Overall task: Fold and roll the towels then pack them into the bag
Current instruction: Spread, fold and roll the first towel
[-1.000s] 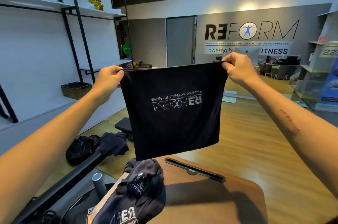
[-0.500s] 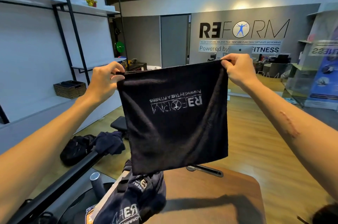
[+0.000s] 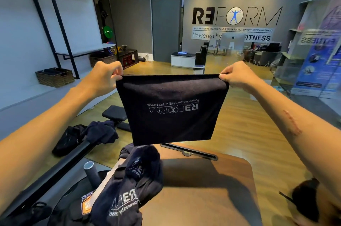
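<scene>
A black towel (image 3: 171, 118) with a white logo hangs in the air above the far end of a brown table (image 3: 212, 189). My left hand (image 3: 103, 76) pinches its top left corner and my right hand (image 3: 238, 76) pinches its top right corner, so the top edge is stretched tight. The logo reads upside down and mirrored. A heap of crumpled black towels (image 3: 132, 185) lies on the table's near left edge. A black bag (image 3: 68, 139) sits on the floor to the left, with another dark towel (image 3: 101, 131) draped beside it.
A black slotted bar (image 3: 188, 151) lies across the table's far edge. A black bench pad (image 3: 114, 113) and a long black bar (image 3: 55, 170) stand at the left. A wicker basket (image 3: 54, 77) sits on the low ledge under wall shelves.
Both hands have lowered the towel and tipped its top edge toward me, so it hangs shorter in view. The camera has tilted down, showing more of the table.
</scene>
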